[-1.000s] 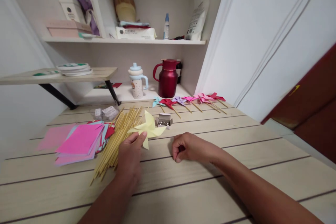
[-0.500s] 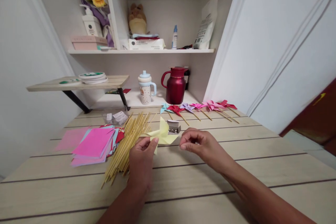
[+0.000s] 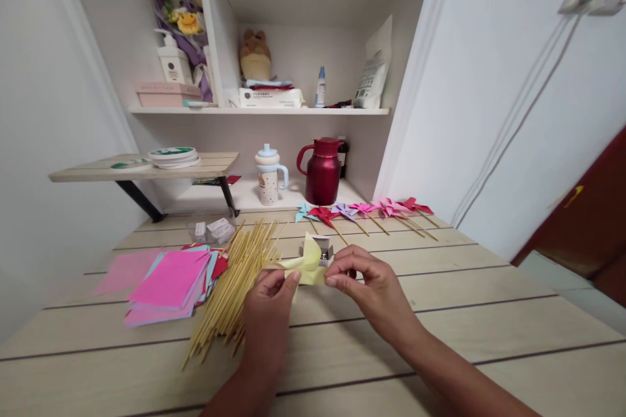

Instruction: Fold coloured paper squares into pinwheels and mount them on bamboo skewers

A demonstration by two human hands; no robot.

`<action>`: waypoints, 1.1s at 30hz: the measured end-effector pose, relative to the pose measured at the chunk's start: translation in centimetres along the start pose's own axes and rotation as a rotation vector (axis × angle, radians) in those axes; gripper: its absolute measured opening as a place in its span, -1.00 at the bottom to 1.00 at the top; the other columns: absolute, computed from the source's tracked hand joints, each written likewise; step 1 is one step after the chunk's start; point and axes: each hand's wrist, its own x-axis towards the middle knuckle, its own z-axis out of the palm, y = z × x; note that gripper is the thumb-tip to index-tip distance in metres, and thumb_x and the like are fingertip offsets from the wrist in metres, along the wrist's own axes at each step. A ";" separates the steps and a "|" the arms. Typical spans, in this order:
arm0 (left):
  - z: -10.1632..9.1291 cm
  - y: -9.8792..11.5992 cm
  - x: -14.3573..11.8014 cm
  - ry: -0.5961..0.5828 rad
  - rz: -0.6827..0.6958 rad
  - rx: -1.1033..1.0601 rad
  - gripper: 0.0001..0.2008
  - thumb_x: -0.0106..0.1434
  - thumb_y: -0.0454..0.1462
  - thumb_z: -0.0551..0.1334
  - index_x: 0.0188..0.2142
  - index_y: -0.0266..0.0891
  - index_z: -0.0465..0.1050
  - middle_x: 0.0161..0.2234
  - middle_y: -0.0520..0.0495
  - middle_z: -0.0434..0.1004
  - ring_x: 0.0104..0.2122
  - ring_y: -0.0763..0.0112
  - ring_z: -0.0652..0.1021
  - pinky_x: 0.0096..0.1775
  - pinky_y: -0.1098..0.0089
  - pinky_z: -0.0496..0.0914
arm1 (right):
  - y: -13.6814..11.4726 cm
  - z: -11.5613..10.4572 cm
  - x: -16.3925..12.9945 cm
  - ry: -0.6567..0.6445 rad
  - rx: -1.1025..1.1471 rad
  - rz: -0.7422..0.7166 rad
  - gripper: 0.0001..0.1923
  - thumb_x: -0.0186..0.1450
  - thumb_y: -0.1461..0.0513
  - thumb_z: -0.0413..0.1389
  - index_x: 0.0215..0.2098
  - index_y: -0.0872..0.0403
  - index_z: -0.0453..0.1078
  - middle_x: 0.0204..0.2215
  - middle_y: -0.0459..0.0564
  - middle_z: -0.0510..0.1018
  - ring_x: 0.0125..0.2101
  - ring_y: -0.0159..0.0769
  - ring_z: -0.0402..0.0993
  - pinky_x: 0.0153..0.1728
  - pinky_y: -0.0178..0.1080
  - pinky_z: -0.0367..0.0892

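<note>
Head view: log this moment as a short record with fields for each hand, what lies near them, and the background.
left hand: left hand pinches the yellow paper pinwheel at its left edge
right hand: right hand pinches the same pinwheel at its right edge
beside left hand: bundle of bamboo sticks, stack of coloured paper squares
behind pinwheel: small open box
far row: finished pinwheels on sticks
surface: wooden table
background: red jug, sippy cup

The sticks (image 3: 233,293) lie on the table (image 3: 440,326), right of the paper stack (image 3: 169,283), before the jug (image 3: 323,171).
</note>
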 end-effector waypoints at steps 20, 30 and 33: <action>-0.9 1.8 -0.2 0.035 -0.071 -0.068 -0.79 0.03 -0.12 0.36 -0.47 -0.23 0.56 -0.45 0.01 0.51 -0.38 0.31 0.45 -0.30 0.41 0.31 | 0.2 2.9 0.3 0.142 0.235 0.172 -0.89 0.07 0.16 0.35 -0.49 0.02 0.57 -0.55 -0.16 0.26 -0.50 -0.37 0.12 -0.45 -0.28 0.08; -0.6 0.9 -0.9 -0.040 -0.159 -0.017 -0.72 0.03 -0.04 0.37 -0.52 -0.21 0.49 -0.44 -0.02 0.51 -0.38 0.31 0.44 -0.30 0.39 0.33 | 0.2 2.7 0.1 0.096 0.685 0.469 -0.71 -0.06 0.12 0.41 -0.52 0.08 0.44 -0.73 -0.27 0.16 -0.69 -0.54 -0.13 -0.64 -0.33 -0.26; -0.6 0.7 -0.9 -0.050 -0.177 -0.042 -0.72 0.04 -0.04 0.36 -0.50 -0.20 0.50 -0.42 -0.03 0.53 -0.36 0.28 0.47 -0.28 0.37 0.35 | 0.0 2.5 0.1 0.086 0.753 0.500 -0.67 -0.10 0.12 0.43 -0.54 0.07 0.42 -0.73 -0.29 0.14 -0.71 -0.57 -0.19 -0.67 -0.34 -0.29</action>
